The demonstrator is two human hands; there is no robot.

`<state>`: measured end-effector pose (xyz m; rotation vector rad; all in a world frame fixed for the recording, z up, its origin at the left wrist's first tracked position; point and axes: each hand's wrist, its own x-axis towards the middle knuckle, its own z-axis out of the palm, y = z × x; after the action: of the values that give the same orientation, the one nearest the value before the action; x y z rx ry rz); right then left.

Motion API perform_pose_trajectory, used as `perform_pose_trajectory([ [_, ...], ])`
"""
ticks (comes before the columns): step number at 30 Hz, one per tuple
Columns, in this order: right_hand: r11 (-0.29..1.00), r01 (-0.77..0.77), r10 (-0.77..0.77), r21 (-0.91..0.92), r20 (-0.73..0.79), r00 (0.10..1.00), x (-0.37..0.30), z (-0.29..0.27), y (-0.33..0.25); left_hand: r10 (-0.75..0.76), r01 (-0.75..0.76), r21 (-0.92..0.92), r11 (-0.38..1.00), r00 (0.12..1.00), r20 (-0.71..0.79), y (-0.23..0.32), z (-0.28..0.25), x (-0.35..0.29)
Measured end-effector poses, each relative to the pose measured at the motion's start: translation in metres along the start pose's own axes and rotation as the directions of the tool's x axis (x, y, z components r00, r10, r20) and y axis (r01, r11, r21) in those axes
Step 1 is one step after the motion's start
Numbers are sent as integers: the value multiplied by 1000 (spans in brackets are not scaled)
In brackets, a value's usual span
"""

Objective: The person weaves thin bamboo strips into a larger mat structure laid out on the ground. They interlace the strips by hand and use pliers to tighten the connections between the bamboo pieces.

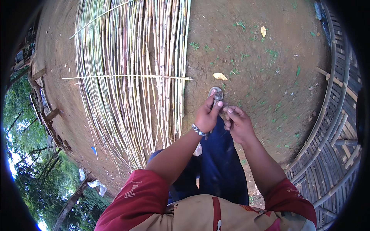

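Note:
My left hand [207,115], with a metal bracelet [198,130] at the wrist, has its thumb and fingers closed. A small dark end shows just below the palm. My right hand [239,124] is pinched close beside it, fingertips almost meeting the left thumb. What either hand holds is too small and hidden to name. Just beyond the left fingertips shows a greyish rounded shape [216,92], perhaps my foot in a sandal. Left of my hands, a wide mat-like row of long, thin cane poles [133,104] lies on the ground, with one thin pole [127,76] laid across it.
Another thin stick [101,18] lies slantwise over the far poles. Brown earth [266,88] with grass tufts and yellow leaves [220,76] spreads to the right. A woven bamboo structure [331,142] curves along the right edge. Wooden beams [42,107] and trees stand at the left.

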<state>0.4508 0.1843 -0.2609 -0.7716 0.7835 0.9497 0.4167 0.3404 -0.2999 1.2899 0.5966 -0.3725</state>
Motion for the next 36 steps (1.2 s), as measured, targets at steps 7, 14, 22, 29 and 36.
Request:
perform_pose_trajectory([
  [7,778,47,93,-627,188,978,-5,21,13,-307,443,-277,853,853,421,21,-102,-73],
  [14,251,274,344,-928,350,871,-50,63,61,-310,382,-191,904,894,323,-38,-128,-226],
  [22,236,68,328,-969,146,933,-90,75,143,-330,-87,-884,460,907,-261,-86,-120,-319],
  [29,-324,337,577,-884,97,811,-81,113,126,-471,-612,-790,-32,707,-529,-69,-57,-246],
  [36,-688,516,647,-511,-108,755,19,153,-14,-574,-585,-742,327,501,-648,-28,23,-126],
])
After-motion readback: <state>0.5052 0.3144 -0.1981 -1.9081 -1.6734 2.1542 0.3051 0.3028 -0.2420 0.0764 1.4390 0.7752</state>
